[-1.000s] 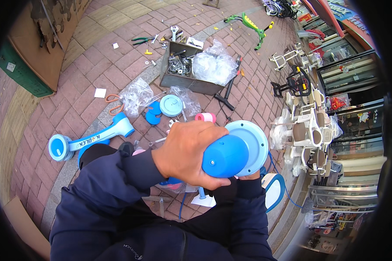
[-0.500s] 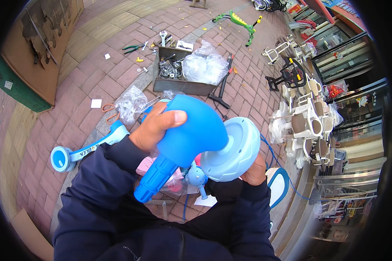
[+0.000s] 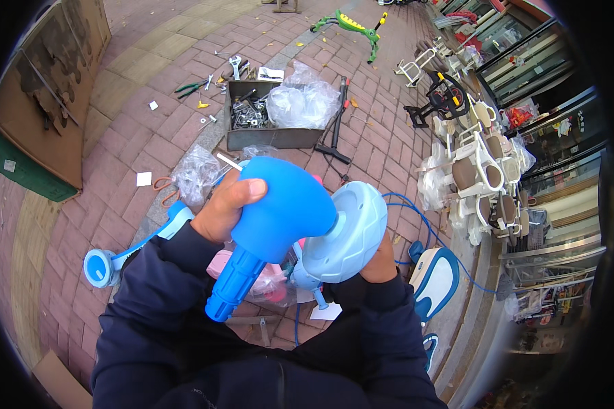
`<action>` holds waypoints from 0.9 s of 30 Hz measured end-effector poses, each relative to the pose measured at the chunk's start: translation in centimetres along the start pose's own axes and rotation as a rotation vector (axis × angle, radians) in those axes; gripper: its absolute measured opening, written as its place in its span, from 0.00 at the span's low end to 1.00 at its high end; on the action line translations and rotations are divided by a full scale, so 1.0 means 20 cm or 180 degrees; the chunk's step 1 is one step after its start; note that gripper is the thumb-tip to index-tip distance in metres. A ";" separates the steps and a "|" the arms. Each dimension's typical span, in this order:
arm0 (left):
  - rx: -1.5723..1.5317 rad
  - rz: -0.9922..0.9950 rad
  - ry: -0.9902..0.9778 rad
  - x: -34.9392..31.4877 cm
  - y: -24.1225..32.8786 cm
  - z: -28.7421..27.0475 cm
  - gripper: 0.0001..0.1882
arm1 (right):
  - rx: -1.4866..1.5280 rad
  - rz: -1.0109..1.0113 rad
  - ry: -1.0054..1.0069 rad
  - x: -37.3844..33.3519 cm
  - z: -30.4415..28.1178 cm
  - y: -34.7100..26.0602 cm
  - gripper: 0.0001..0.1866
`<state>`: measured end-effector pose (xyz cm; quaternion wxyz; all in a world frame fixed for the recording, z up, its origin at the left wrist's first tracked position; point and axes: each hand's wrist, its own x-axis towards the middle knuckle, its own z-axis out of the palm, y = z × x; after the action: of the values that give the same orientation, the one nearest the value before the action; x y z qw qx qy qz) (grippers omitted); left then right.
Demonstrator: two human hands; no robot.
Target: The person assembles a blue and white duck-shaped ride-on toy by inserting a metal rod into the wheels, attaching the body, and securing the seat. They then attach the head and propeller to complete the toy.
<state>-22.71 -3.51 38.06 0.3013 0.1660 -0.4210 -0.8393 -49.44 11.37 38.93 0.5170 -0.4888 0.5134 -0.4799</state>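
My left hand (image 3: 220, 208) is wrapped round a bright blue hollow plastic wheel fork (image 3: 280, 211), thumb on top; its ribbed stem points down and to the left. A light blue toy wheel (image 3: 351, 235) sits against the fork's right end. From behind, my right hand (image 3: 381, 262) grips this wheel, with most of its fingers hidden. Just past my left hand a thin white rod (image 3: 229, 161) shows; I cannot tell whether it is held. Below lie pink parts (image 3: 269, 286) in clear plastic and a small light blue part (image 3: 307, 278).
Ahead stands a metal toolbox (image 3: 269, 140) with hardware and plastic bags. A light blue arm with a ring end (image 3: 99, 268) lies left. At right are a blue-and-white board (image 3: 433, 283), a blue cable (image 3: 450, 255) and stacked white seats (image 3: 481, 170); a cardboard box (image 3: 54, 88) stands far left.
The wheel has turned more edge-on, and both hands with the parts have shifted slightly left in the picture. The view has swung, showing more of the blue-and-white board.
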 end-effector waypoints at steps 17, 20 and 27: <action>-0.1078 -0.0164 0.0181 0.03 -0.04 0.00 0.40 | -0.0298 -0.0107 0.0412 0.07 0.02 0.04 0.26; -0.1098 -0.0192 0.0195 0.06 -0.04 -0.02 0.35 | 0.0437 -0.0126 0.0448 0.08 -0.04 0.04 0.28; -0.0767 -0.0540 0.0129 0.14 -0.11 -0.11 0.29 | 0.0042 -0.0388 0.0202 0.11 -0.08 -0.01 0.40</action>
<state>-24.44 -5.66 34.82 0.2554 0.1805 -0.2955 -0.9027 -50.98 9.15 38.96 0.4735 -0.5003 0.4956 -0.5291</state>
